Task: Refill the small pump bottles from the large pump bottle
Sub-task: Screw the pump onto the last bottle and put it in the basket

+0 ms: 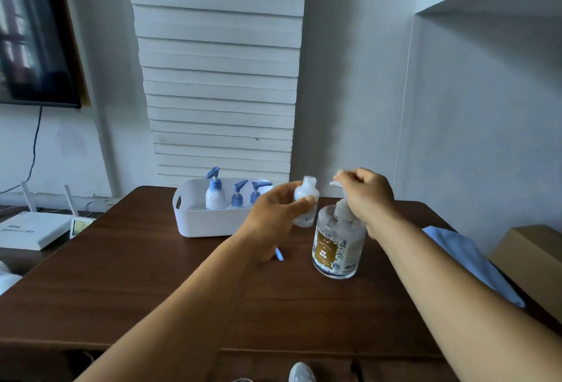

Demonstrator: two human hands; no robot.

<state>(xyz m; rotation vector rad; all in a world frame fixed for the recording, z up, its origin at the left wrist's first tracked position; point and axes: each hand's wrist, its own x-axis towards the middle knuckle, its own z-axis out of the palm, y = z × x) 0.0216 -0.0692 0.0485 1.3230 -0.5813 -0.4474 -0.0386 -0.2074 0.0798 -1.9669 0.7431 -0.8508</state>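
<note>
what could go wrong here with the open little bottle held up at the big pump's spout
1. The left hand holds the uncapped small bottle beside the large pump bottle's spout, not clearly under it; a pump by the right hand may squirt liquid onto the table.
2. The small bottle's neck is narrow, so even a slight misaim could run liquid down its side.
3. The blue pump head lying on the table beneath the left wrist could get knocked off.

We see a dark brown wooden table [127, 275], a white tub [194, 223] of white small bottles [215, 196] with blue pumps, and a clear large bottle [337, 247] bearing a brown, blue-patterned label
</note>
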